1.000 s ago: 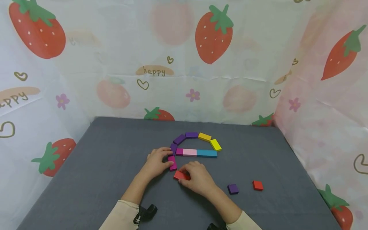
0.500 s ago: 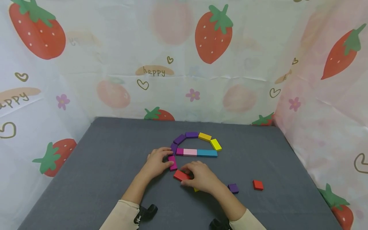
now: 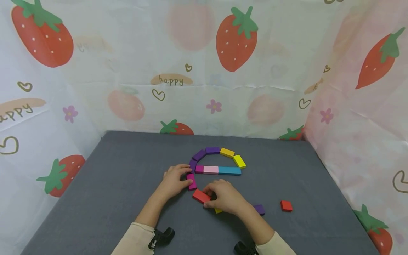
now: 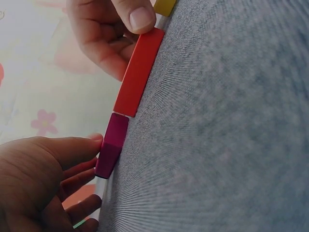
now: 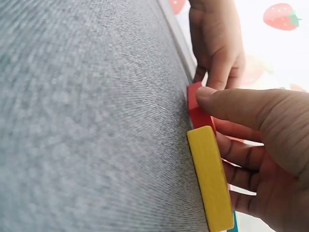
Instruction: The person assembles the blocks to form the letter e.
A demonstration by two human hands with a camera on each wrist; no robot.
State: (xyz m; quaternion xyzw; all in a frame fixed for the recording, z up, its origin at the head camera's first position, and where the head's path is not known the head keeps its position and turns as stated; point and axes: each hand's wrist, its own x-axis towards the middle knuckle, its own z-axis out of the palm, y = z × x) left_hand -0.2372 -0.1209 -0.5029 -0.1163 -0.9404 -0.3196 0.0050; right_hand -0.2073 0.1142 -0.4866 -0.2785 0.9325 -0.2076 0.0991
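My right hand (image 3: 224, 196) pinches the right end of a red block (image 3: 200, 196) between thumb and fingers; the block lies flat on the cloth. Its other end meets a magenta block (image 4: 112, 140), which the thumb of my left hand (image 3: 173, 180) touches from the side. The left forefinger reaches to a purple block (image 3: 193, 165) just above. Beneath the right palm, a yellow block (image 5: 210, 179) lies beside the red one, mostly hidden in the head view. Further purple (image 3: 212, 150) and yellow (image 3: 227, 152) blocks continue the curve.
A straight row of magenta, pink (image 3: 210, 170) and blue (image 3: 229, 171) blocks crosses inside the curve. On the right lie a small red block (image 3: 286, 206) and a purple block (image 3: 259, 209) partly behind the right forearm. Strawberry-print cloth (image 3: 204, 106) walls the grey table (image 3: 127, 148).
My right hand has slid slightly right along the red block, baring more of it and a yellow corner below. The right forearm now covers part of the loose purple block. My left hand stays put.
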